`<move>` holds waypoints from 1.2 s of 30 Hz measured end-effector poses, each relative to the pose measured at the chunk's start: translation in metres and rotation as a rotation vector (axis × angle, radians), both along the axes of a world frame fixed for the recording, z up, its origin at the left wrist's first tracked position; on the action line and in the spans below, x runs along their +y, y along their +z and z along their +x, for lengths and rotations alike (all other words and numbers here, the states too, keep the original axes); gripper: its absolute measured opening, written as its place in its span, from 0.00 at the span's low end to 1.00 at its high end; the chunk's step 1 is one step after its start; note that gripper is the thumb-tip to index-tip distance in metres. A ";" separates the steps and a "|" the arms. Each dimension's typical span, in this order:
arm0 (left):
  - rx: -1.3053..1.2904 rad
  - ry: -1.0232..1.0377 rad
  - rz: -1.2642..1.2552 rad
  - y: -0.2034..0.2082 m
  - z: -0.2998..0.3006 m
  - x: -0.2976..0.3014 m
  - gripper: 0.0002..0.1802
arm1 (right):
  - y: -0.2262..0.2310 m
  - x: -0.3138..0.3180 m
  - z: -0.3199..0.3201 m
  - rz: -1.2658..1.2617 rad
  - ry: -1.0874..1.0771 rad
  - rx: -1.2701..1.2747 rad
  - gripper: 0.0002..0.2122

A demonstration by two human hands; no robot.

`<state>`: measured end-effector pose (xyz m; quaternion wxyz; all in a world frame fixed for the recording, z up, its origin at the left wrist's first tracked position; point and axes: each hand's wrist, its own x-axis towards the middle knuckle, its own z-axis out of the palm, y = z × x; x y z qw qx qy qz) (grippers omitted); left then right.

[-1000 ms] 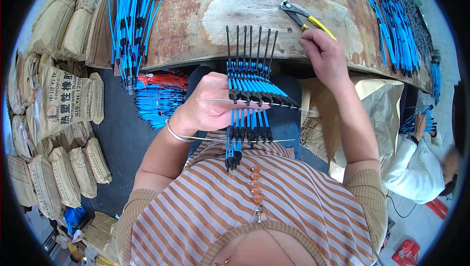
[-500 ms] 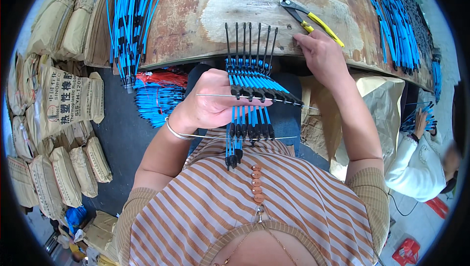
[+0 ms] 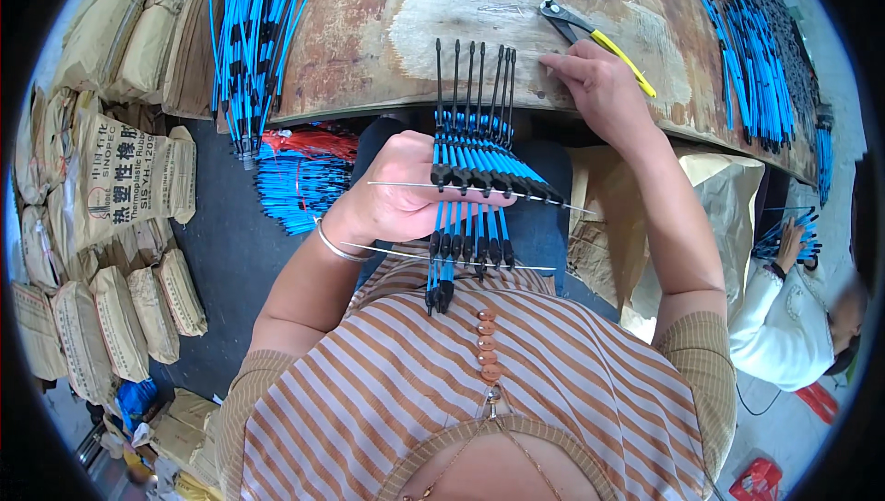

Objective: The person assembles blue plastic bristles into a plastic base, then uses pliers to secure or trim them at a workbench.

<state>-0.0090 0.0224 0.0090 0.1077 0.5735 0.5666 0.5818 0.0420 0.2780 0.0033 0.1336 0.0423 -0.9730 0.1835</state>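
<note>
My left hand is closed around a row of blue rods with black joints, held upright before my chest. An upper thin metal wire runs through the black joints, and a lower metal wire crosses the rods near their bottom ends. Thin black tips of the rods point toward the table. Over the table's near part, my right hand has its thumb and forefinger close together; anything between them is too small to make out. Right beside that hand lie yellow-handled pincers, partly covered by it.
The worn wooden table has thin metal bits scattered on it. Blue rod bundles hang over its left edge; more rods lie at right. Paper sacks are stacked at left. A person in white handles blue rods at right.
My right hand has shifted slightly up and left relative to the pincers, covering part of their handle. My left hand keeps its hold, and the rods are tilted slightly differently.
</note>
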 end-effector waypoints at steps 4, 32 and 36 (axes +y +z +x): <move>-0.247 -0.020 -0.016 -0.001 0.004 -0.002 0.09 | 0.000 -0.003 -0.007 0.012 0.028 0.006 0.08; -0.814 -0.100 -0.203 -0.002 -0.002 -0.017 0.11 | 0.004 -0.015 -0.064 0.018 0.246 -0.009 0.09; -0.797 -0.102 -0.163 -0.002 -0.008 -0.018 0.10 | 0.003 -0.014 -0.070 -0.075 0.259 -0.034 0.08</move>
